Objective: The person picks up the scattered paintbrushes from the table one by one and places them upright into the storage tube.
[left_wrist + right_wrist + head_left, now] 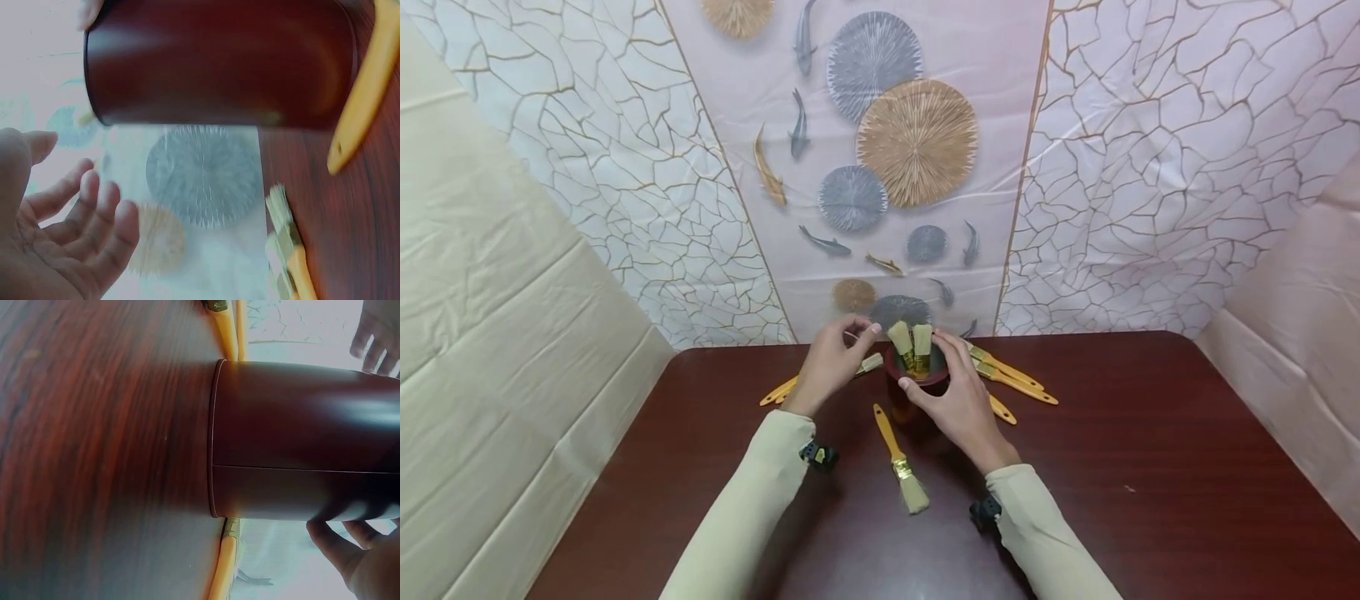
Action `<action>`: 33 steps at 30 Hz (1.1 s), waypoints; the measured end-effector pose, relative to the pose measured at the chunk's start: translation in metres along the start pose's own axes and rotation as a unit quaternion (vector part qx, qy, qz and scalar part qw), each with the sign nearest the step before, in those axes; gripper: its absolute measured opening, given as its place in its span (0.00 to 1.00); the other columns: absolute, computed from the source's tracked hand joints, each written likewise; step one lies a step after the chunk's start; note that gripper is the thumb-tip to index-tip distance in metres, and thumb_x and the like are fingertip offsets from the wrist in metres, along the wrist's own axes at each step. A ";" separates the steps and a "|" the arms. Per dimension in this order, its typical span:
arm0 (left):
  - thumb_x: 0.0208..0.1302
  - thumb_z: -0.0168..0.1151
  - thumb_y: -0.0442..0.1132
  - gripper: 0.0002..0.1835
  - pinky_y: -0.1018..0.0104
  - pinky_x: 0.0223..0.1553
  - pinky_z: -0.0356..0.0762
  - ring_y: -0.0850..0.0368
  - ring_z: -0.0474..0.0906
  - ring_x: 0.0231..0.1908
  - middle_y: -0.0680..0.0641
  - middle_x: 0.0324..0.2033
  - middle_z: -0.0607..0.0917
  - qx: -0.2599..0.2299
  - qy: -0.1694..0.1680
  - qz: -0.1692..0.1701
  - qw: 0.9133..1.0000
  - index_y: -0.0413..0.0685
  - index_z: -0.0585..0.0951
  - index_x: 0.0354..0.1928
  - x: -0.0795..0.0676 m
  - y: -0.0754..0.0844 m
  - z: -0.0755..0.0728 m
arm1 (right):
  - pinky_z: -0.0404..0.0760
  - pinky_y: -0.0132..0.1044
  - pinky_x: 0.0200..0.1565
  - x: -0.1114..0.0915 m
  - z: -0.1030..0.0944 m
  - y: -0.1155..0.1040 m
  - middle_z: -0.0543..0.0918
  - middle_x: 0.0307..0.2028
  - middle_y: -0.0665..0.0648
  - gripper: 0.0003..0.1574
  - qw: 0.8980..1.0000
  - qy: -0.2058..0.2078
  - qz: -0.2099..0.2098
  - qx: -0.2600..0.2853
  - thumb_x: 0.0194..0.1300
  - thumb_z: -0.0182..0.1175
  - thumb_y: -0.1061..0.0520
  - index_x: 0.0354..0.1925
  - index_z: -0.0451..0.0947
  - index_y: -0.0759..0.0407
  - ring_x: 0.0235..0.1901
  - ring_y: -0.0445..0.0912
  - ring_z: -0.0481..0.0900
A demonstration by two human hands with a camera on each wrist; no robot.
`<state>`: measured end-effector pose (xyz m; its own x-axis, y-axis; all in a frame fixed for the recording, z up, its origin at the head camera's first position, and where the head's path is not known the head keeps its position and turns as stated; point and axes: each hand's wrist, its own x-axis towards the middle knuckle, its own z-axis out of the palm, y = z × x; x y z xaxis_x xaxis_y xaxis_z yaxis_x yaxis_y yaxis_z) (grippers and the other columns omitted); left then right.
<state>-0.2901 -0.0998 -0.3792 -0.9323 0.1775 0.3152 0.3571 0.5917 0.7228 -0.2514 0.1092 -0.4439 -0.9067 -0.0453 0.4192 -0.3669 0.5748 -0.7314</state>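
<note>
Tabletop [1157, 433], dark red-brown wood grain: its far edge is running just behind the cup [219, 62], along the patterned backdrop [917, 150]; its side edges are slanting beside the left cloth [512, 333] and right cloth [1300, 400]. Broad stretches of wood are lying between the arms and either side edge; far room is narrowing behind the cup.

Cup, one, cylindrical, glossy dark maroon: standing upright near the middle of the far edge, a thin seam running down its wall, highlights gleaming on it.

Upright brushes [922, 342], two: standing in the cup, pale bristles pointing up.

Loose brush [895, 458], one, yellow-orange handle, shiny ferrule: lying in front of the cup, bristles facing the wearer.

Right-hand brushes [1022, 387], several: lying beside the cup, handles fanning outward.

Left-hand brushes [778, 391]: lying partly hidden behind the left hand.

Left hand [831, 362]: hovering beside the cup, fingers curving loosely, holding nothing.

Right hand [958, 408]: gripping the cup near its rim, thumb and fingers spreading around it.
</note>
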 end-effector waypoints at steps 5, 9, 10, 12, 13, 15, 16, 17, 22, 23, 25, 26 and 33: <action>0.73 0.58 0.51 0.13 0.58 0.39 0.80 0.57 0.82 0.40 0.55 0.40 0.86 0.020 -0.046 0.007 0.999 0.53 0.86 0.45 -0.008 -0.009 -0.008 | 0.72 0.58 0.59 0.001 -0.002 0.001 0.57 0.73 0.43 0.57 1.000 0.002 0.001 -0.005 0.55 0.62 0.23 0.73 0.61 0.47 0.69 0.50 0.65; 0.72 0.59 0.50 0.13 0.58 0.42 0.81 0.62 0.81 0.40 0.58 0.40 0.85 0.052 -0.093 0.043 0.993 0.53 0.87 0.45 -0.020 -0.018 -0.004 | 0.72 0.58 0.59 0.001 -0.002 0.001 0.57 0.73 0.42 0.57 1.000 0.002 0.000 -0.008 0.55 0.62 0.23 0.73 0.60 0.47 0.68 0.49 0.65; 0.71 0.60 0.49 0.12 0.59 0.43 0.81 0.63 0.81 0.40 0.58 0.39 0.85 0.060 -0.108 0.055 0.991 0.53 0.86 0.45 -0.024 -0.020 -0.003 | 0.72 0.58 0.59 0.001 -0.001 0.001 0.57 0.73 0.42 0.57 1.000 0.002 -0.001 -0.009 0.55 0.62 0.23 0.73 0.60 0.46 0.68 0.49 0.65; 0.71 0.61 0.46 0.10 0.61 0.46 0.80 0.65 0.81 0.41 0.58 0.39 0.85 0.075 -0.139 0.089 0.983 0.50 0.86 0.46 -0.031 -0.026 0.003 | 0.72 0.58 0.59 0.001 -0.001 0.000 0.57 0.73 0.42 0.57 1.000 0.003 -0.001 -0.009 0.55 0.62 0.23 0.73 0.60 0.46 0.68 0.49 0.65; 0.71 0.62 0.44 0.09 0.62 0.46 0.80 0.65 0.81 0.41 0.58 0.39 0.85 0.080 -0.155 0.103 0.979 0.50 0.86 0.46 -0.034 -0.029 0.005 | 0.72 0.58 0.58 0.001 -0.001 0.001 0.57 0.73 0.42 0.57 1.000 0.003 -0.002 -0.010 0.55 0.62 0.23 0.73 0.60 0.46 0.68 0.50 0.66; 0.70 0.63 0.41 0.09 0.64 0.47 0.80 0.64 0.82 0.42 0.56 0.41 0.86 0.091 -0.187 0.128 0.970 0.48 0.85 0.47 -0.042 -0.034 0.012 | 0.73 0.58 0.58 0.001 0.000 0.001 0.57 0.73 0.42 0.56 1.000 0.004 -0.001 -0.011 0.55 0.62 0.22 0.73 0.60 0.45 0.68 0.50 0.66; 0.70 0.63 0.40 0.09 0.64 0.48 0.79 0.63 0.82 0.45 0.55 0.43 0.86 0.100 -0.203 0.136 0.965 0.48 0.85 0.49 -0.047 -0.037 0.015 | 0.73 0.58 0.57 0.002 0.000 0.001 0.57 0.73 0.41 0.56 1.000 0.004 -0.002 -0.010 0.55 0.61 0.22 0.73 0.60 0.45 0.67 0.50 0.66; 0.69 0.63 0.39 0.10 0.64 0.50 0.79 0.62 0.82 0.46 0.55 0.44 0.85 0.107 -0.219 0.145 0.959 0.48 0.85 0.50 -0.051 -0.039 0.018 | 0.73 0.58 0.57 0.002 0.000 0.001 0.57 0.73 0.41 0.56 1.000 0.004 -0.002 -0.010 0.55 0.61 0.22 0.73 0.60 0.45 0.67 0.50 0.66; 0.67 0.65 0.36 0.13 0.63 0.56 0.75 0.60 0.77 0.54 0.56 0.51 0.82 0.161 -0.292 0.197 0.922 0.52 0.84 0.53 -0.068 -0.046 0.030 | 0.74 0.58 0.55 0.001 0.002 0.002 0.57 0.73 0.40 0.56 1.000 0.005 0.000 -0.011 0.55 0.60 0.22 0.73 0.60 0.44 0.67 0.50 0.67; 0.67 0.65 0.36 0.14 0.63 0.56 0.75 0.60 0.77 0.54 0.56 0.51 0.82 0.176 -0.296 0.208 0.915 0.54 0.84 0.53 -0.071 -0.046 0.031 | 0.74 0.58 0.55 0.001 0.002 0.002 0.57 0.73 0.40 0.56 1.000 0.005 0.001 -0.011 0.55 0.60 0.21 0.73 0.60 0.44 0.67 0.51 0.67; 0.66 0.67 0.38 0.13 0.62 0.53 0.77 0.61 0.77 0.53 0.58 0.50 0.82 0.218 -0.286 0.228 0.905 0.57 0.85 0.51 -0.075 -0.046 0.033 | 0.74 0.58 0.55 0.001 0.002 0.002 0.57 0.73 0.40 0.56 1.000 0.006 0.004 -0.011 0.55 0.60 0.21 0.74 0.60 0.43 0.67 0.50 0.67; 0.65 0.68 0.39 0.12 0.62 0.51 0.78 0.61 0.77 0.51 0.58 0.49 0.82 0.238 -0.276 0.235 0.901 0.58 0.86 0.50 -0.077 -0.046 0.032 | 0.74 0.58 0.55 0.001 0.002 0.002 0.57 0.73 0.39 0.56 1.000 0.006 0.005 -0.011 0.55 0.60 0.21 0.74 0.60 0.43 0.67 0.50 0.67; 0.60 0.72 0.44 0.04 0.63 0.35 0.77 0.61 0.79 0.37 0.59 0.36 0.83 0.308 -0.214 0.232 0.897 0.60 0.88 0.38 -0.084 -0.052 0.019 | 0.73 0.60 0.57 0.001 0.001 0.002 0.56 0.73 0.39 0.56 1.000 0.003 0.010 -0.006 0.55 0.61 0.21 0.74 0.59 0.42 0.68 0.51 0.65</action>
<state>-0.2312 -0.1308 -0.4550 -0.6756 0.7252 0.1332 0.7357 0.6750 0.0562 -0.2529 0.1095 -0.4450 -0.9127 -0.0293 0.4076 -0.3461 0.5859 -0.7328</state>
